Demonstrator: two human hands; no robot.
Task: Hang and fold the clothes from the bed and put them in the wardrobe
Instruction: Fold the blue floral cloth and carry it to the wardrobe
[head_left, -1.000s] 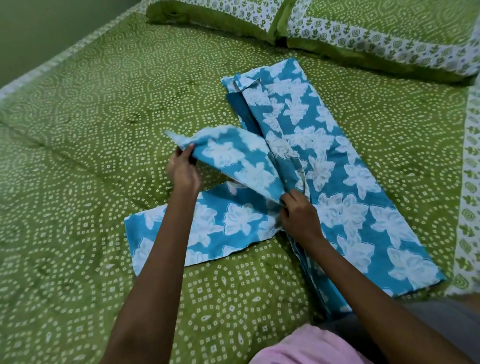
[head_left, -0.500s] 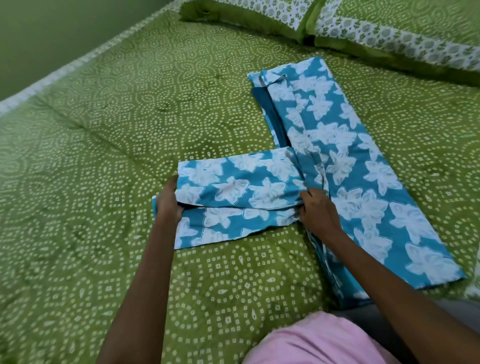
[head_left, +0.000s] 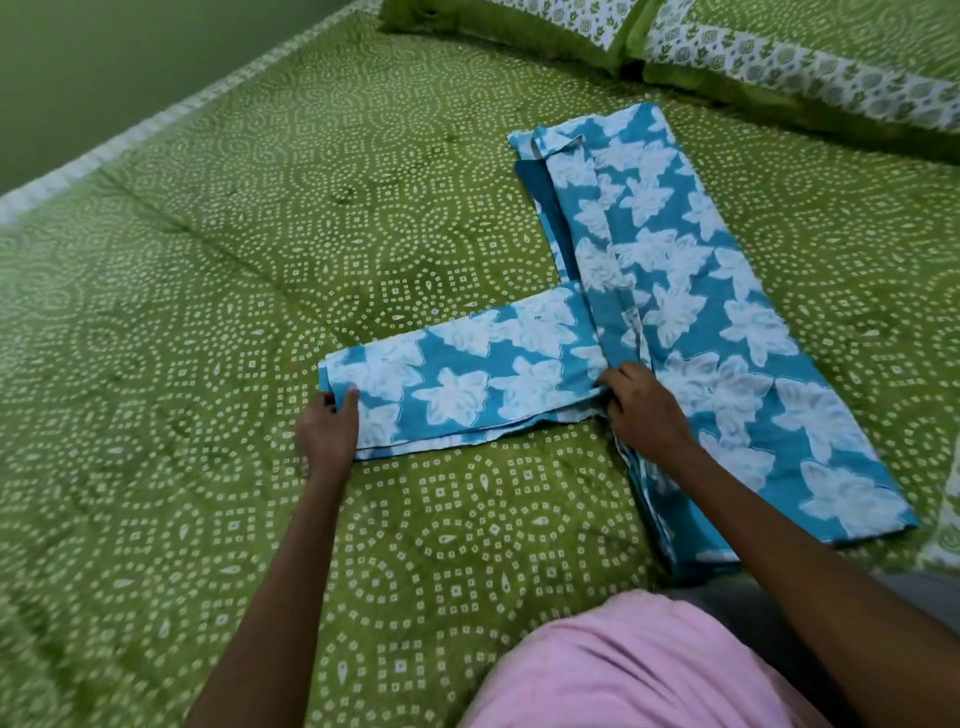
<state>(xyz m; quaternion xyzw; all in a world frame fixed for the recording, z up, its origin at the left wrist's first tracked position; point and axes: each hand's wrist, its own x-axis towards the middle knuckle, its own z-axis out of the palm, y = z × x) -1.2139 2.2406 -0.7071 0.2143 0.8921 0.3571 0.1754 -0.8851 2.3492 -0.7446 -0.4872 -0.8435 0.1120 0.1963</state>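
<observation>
A blue garment with white flower print (head_left: 691, 291) lies on the green patterned bed (head_left: 260, 270). Its long body runs from the pillows toward me, folded lengthwise. One part (head_left: 467, 384) sticks out to the left, doubled over on itself. My left hand (head_left: 328, 428) pinches the left end of that doubled part, thumb on top. My right hand (head_left: 644, 410) grips the cloth where this part meets the long body.
Two green pillows with white printed borders (head_left: 727, 57) lie at the head of the bed. The bed's white-edged far side (head_left: 156, 122) runs along a green wall. A pink cloth (head_left: 639, 670) sits at the bottom of the view, close to me.
The lifted flap came down onto the part sticking out left and now lies flat, its edges lined up. My left hand moved down with it; my right hand stayed at the junction.
</observation>
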